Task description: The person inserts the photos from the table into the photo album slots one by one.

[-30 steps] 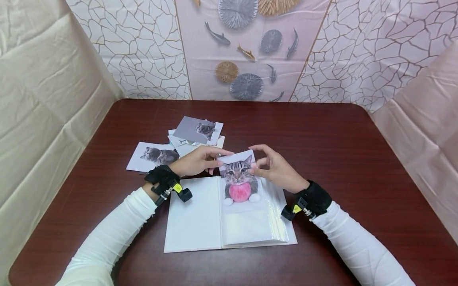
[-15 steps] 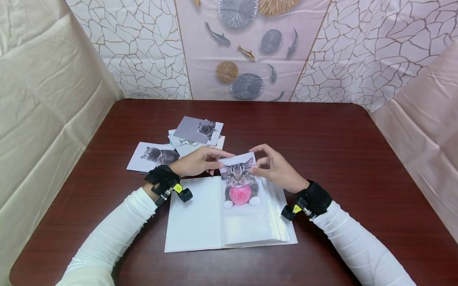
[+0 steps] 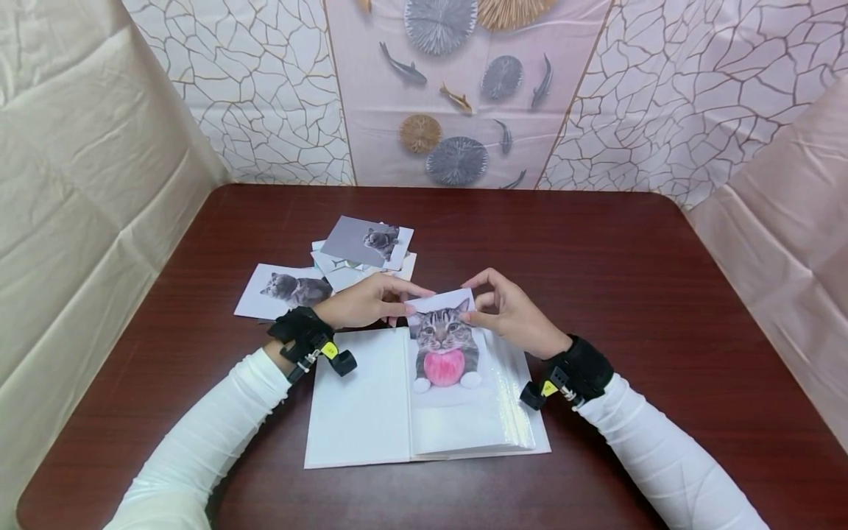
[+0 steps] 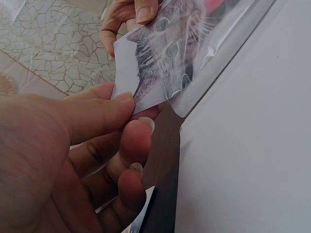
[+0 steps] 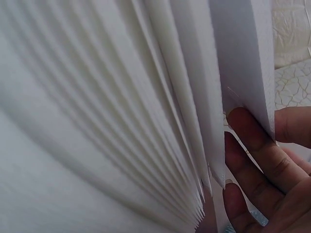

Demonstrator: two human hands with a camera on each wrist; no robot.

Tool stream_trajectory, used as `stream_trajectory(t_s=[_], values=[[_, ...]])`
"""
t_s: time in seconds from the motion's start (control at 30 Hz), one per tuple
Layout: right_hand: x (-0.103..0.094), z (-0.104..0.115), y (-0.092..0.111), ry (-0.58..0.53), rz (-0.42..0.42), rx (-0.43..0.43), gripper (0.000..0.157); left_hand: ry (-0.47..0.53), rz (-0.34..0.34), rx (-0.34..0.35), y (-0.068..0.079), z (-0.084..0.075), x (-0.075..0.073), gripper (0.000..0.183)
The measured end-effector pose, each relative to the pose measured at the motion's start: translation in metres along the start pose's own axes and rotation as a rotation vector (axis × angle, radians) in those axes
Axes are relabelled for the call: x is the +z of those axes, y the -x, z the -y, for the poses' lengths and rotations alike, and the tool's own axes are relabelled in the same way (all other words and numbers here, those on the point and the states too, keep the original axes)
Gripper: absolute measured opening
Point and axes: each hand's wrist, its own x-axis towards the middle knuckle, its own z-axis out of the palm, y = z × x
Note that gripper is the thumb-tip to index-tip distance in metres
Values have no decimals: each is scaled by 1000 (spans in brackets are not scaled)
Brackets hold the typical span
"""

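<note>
A photo of a tabby cat with a pink ball [image 3: 445,338] is partly inside the clear sleeve of an open white photo album [image 3: 361,397]. My left hand [image 3: 366,300] pinches the photo's upper left corner between thumb and fingers. At the upper right, my right hand [image 3: 517,316] pinches the other side with thumb and index finger. In the left wrist view, the photo's bare top end [image 4: 127,65] sticks out past the glossy sleeve [image 4: 214,43]. The right wrist view has the album's fanned pages [image 5: 146,121] beside the right fingers [image 5: 279,160].
Loose photos lie behind and left of the album: a grey kitten photo [image 3: 291,287] and a small pile topped by a grey one [image 3: 351,239]. All rest on a dark red-brown table [image 3: 629,294]. Patterned cloth [image 3: 265,88] hangs behind it.
The cat photo has slid a little farther down into the album sleeve, toward the person. Both hands keep their grip on its top and have barely shifted.
</note>
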Motion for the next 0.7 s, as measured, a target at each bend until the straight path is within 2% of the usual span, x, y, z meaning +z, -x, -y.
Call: stream_trajectory(t_s=[0.37, 0.7], values=[[0, -1, 0, 7, 5, -7, 37, -8, 21, -2, 1, -2, 1, 34], [2, -2, 1, 15, 3, -23, 29, -38, 31, 24, 0, -4, 2, 33]])
